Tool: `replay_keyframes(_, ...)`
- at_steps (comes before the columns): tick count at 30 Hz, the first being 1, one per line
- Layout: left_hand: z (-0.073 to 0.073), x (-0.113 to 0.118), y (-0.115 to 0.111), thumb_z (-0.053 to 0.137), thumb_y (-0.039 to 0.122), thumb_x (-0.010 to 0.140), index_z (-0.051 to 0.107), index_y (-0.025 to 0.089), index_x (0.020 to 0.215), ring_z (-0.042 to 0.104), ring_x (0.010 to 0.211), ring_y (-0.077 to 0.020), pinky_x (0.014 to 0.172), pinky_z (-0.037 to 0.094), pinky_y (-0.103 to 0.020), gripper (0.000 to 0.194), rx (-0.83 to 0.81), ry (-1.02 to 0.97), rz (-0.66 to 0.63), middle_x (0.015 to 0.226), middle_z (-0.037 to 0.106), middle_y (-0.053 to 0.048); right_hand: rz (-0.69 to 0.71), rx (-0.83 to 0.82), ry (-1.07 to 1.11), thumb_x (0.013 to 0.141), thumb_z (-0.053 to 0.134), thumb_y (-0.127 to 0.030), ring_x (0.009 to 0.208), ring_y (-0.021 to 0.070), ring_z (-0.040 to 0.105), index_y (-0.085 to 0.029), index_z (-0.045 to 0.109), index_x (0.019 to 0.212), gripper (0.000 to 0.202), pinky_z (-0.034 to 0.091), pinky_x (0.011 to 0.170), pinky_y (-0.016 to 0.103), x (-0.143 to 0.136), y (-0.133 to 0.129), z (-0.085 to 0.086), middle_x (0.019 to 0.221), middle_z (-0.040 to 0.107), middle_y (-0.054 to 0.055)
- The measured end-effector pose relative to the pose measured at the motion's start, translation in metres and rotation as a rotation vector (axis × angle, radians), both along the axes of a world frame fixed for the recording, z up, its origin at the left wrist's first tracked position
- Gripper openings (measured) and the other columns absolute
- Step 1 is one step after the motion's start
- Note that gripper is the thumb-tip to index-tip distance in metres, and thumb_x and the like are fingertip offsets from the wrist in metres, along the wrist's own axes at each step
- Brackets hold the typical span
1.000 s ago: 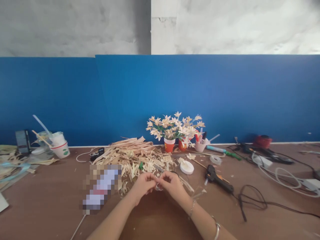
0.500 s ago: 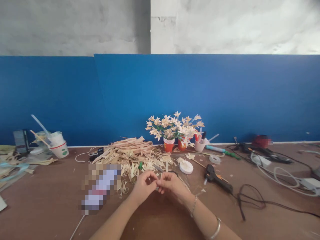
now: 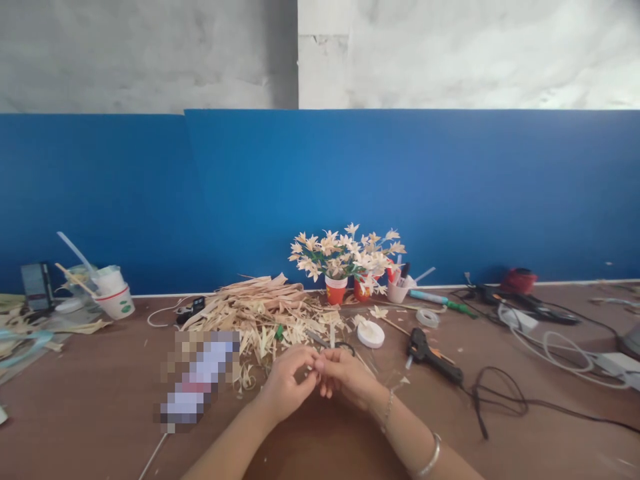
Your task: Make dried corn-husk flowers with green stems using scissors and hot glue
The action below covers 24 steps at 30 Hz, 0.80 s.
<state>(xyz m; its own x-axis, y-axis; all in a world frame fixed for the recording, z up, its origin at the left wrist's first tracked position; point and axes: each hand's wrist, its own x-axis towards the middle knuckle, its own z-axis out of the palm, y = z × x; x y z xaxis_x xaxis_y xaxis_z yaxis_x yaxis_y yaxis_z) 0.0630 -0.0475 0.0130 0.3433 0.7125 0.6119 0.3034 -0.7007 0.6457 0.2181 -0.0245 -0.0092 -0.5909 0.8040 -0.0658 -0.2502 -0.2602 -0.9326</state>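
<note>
My left hand [image 3: 291, 377] and my right hand [image 3: 346, 375] meet fingertip to fingertip above the near part of the table. Both are closed in a pinch. Whatever sits between the fingers is too small and hidden to make out. Just beyond them lies a pair of scissors [image 3: 345, 346], partly covered by the right hand. A heap of dry pale husk strips [image 3: 265, 303] spreads behind the left hand. Past the heap, cream-coloured handmade flowers [image 3: 333, 248] with green stems stand in red paper cups [image 3: 337, 292].
On the right lie a black glue gun [image 3: 433, 357] with its cable, a tape roll [image 3: 428, 318] and a white round lid [image 3: 371, 335]. A blurred-out phone-like object [image 3: 200, 379] with a cord is at left. A white paper cup [image 3: 116, 301] stands far left; a blue partition [image 3: 320, 173] rises behind.
Both hands stay together, with the fingers shifted slightly and the left hand turned a little. More of the scissors' handle shows. The whole view has shifted slightly.
</note>
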Motion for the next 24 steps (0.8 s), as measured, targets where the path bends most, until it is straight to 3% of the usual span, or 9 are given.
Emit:
replay_keyframes(3, -0.002, 0.0, 0.001, 0.05, 0.006, 0.07, 0.056, 0.02, 0.069, 0.058, 0.079, -0.0163, 0.074, 0.045, -0.03, 0.015, -0.012, -0.01, 0.026, 0.082, 0.064, -0.005, -0.07, 0.01, 0.003, 0.072, 0.059, -0.036, 0.043, 0.0095, 0.056, -0.01, 0.056, 0.064, 0.027, 0.042, 0.04, 0.017, -0.005, -0.003, 0.003, 0.049, 0.059, 0.0)
replay_keyframes(9, -0.004, -0.001, 0.002, 0.049, 0.007, 0.072, 0.056, 0.02, 0.07, 0.058, 0.081, -0.017, 0.076, 0.045, -0.032, 0.016, -0.029, 0.001, 0.008, 0.083, 0.064, -0.005, -0.055, -0.064, 0.002, 0.072, 0.047, -0.042, 0.045, 0.0111, 0.058, -0.009, 0.058, 0.061, 0.036, 0.044, 0.045, 0.02, -0.007, -0.003, 0.003, 0.049, 0.06, 0.005)
replay_keyframes(19, -0.009, -0.003, 0.005, 0.049, 0.007, 0.072, 0.056, 0.02, 0.07, 0.058, 0.079, -0.0167, 0.075, 0.044, -0.03, 0.015, -0.007, -0.014, 0.07, 0.08, 0.063, -0.005, -0.138, -0.007, -0.02, 0.066, 0.061, -0.031, 0.047, 0.0105, 0.057, -0.011, 0.057, 0.062, 0.02, 0.044, 0.048, 0.02, -0.004, -0.004, 0.011, 0.05, 0.06, 0.001)
replay_keyframes(24, -0.011, -0.003, 0.008, 0.048, 0.007, 0.072, 0.056, 0.02, 0.07, 0.057, 0.078, -0.0168, 0.074, 0.045, -0.03, 0.014, -0.005, -0.018, 0.084, 0.079, 0.063, -0.005, -0.168, 0.028, -0.057, 0.061, 0.068, -0.032, 0.048, 0.0101, 0.057, -0.011, 0.058, 0.063, 0.024, 0.044, 0.05, 0.021, -0.003, -0.003, 0.009, 0.051, 0.06, 0.0)
